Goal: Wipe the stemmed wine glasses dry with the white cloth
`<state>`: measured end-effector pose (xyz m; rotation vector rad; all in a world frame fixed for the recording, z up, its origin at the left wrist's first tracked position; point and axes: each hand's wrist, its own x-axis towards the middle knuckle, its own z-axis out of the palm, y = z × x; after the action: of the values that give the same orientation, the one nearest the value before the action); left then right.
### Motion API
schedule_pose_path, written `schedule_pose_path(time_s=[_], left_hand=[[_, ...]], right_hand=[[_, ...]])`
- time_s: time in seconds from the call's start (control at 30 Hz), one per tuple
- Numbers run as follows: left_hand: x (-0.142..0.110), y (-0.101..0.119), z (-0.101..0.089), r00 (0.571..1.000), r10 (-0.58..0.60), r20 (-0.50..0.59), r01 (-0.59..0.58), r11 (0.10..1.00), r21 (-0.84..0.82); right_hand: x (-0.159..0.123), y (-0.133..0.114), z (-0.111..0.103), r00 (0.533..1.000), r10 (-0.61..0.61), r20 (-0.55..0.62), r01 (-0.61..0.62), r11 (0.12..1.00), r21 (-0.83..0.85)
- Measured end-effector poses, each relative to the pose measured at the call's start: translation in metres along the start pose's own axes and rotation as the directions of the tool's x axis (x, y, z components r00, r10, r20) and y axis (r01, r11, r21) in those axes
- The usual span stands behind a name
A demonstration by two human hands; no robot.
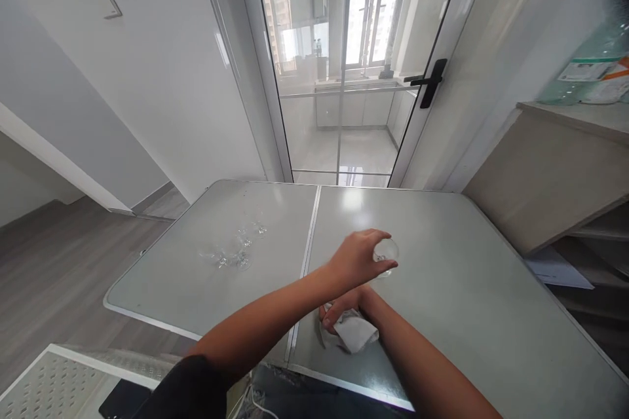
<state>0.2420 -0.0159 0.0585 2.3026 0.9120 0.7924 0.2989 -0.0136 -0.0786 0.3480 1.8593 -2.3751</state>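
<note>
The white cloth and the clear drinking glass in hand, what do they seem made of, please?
White cloth: probably cotton or a blend, matte, with soft folds. Clear drinking glass: likely glass, smooth and glossy, being see-through with faint glints; clear plastic is possible.

Glass [387,250] in L grip [361,256]: near side hidden by the digits, stem/base too faint to make out. R grip [346,304]: some fingertips hidden by white cloth [356,332], whose folds hide its full shape. Clear glasses [242,250] on L part of surface [442,262] overlap & blend w/ it; exact no. unclear. Surface's near R corner cut off by frame edge. Greenish containers [584,72] far R also cut off, label text too small to read. Dark flat obj. [124,399] bottom L partly behind black sleeve [189,386], ID unclear.
</note>
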Motion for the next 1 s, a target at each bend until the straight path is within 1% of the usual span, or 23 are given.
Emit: schedule_pose_path(time_s=[0.03,0.07,0.13,0.17,0.23,0.33,0.4,0.47,0.53,0.63,0.67,0.73,0.8,0.87,0.9,0.93,0.97,1.0], left_hand=[[-0.01,-0.001,-0.014,0.995,-0.01,-0.095,0.009,1.0,-0.009],[-0.022,-0.004,-0.03,0.98,-0.034,-0.194,0.033,0.999,-0.007],[-0.047,-0.016,-0.062,0.92,-0.11,-0.377,0.126,0.992,0.018],[-0.06,-0.024,-0.077,0.886,-0.152,-0.439,0.183,0.983,0.03],[-0.085,-0.045,-0.103,0.843,-0.227,-0.487,0.29,0.955,0.057],[-0.113,-0.076,-0.126,0.792,-0.331,-0.513,0.443,0.89,0.109],[-0.124,-0.091,-0.135,0.755,-0.388,-0.529,0.541,0.824,0.168],[-0.13,-0.1,-0.141,0.732,-0.435,-0.525,0.614,0.756,0.229],[-0.133,-0.106,-0.146,0.708,-0.471,-0.526,0.659,0.708,0.254],[-0.136,-0.11,-0.15,0.674,-0.509,-0.536,0.704,0.663,0.254],[-0.136,-0.111,-0.15,0.668,-0.516,-0.536,0.712,0.653,0.259],[-0.137,-0.114,-0.149,0.67,-0.517,-0.533,0.716,0.64,0.279],[-0.136,-0.116,-0.148,0.693,-0.494,-0.525,0.696,0.648,0.31],[-0.135,-0.117,-0.147,0.718,-0.463,-0.52,0.673,0.651,0.35],[-0.135,-0.116,-0.147,0.723,-0.451,-0.522,0.667,0.651,0.361],[-0.136,-0.113,-0.148,0.723,-0.443,-0.53,0.665,0.653,0.362],[-0.137,-0.109,-0.148,0.719,-0.433,-0.543,0.664,0.658,0.354],[-0.138,-0.102,-0.148,0.712,-0.416,-0.566,0.661,0.669,0.339]], right_hand=[[0.001,0.0,0.0,1.0,0.01,0.011,-0.01,1.0,-0.003],[0.001,-0.001,0.0,0.999,0.024,0.025,-0.024,1.0,-0.006],[0.002,-0.002,0.0,0.997,0.05,0.057,-0.05,0.999,-0.007],[0.003,-0.003,0.0,0.996,0.059,0.07,-0.059,0.998,-0.004],[0.003,-0.004,0.001,0.995,0.062,0.077,-0.062,0.998,0.002],[0.002,-0.005,0.002,0.995,0.057,0.077,-0.058,0.998,0.012],[0.002,-0.005,0.002,0.996,0.054,0.068,-0.056,0.998,0.02],[0.002,-0.003,0.003,0.997,0.05,0.051,-0.052,0.998,0.026],[0.002,-0.001,0.004,0.998,0.045,0.035,-0.046,0.999,0.025],[0.001,0.001,0.006,0.999,0.042,0.013,-0.042,0.999,0.024],[0.001,0.001,0.007,0.999,0.043,0.01,-0.043,0.999,0.025],[0.0,0.0,0.009,0.999,0.045,0.013,-0.046,0.999,0.026],[-0.001,-0.002,0.011,0.999,0.028,0.018,-0.029,0.999,0.017],[-0.003,-0.006,0.014,0.999,-0.037,0.022,0.037,0.999,-0.007],[-0.004,-0.009,0.015,0.996,-0.094,0.006,0.094,0.995,-0.023],[-0.006,-0.013,0.017,0.986,-0.161,-0.032,0.16,0.987,-0.034],[-0.008,-0.016,0.019,0.968,-0.231,-0.099,0.229,0.973,-0.034],[-0.01,-0.021,0.021,0.934,-0.298,-0.198,0.3,0.954,-0.021]])
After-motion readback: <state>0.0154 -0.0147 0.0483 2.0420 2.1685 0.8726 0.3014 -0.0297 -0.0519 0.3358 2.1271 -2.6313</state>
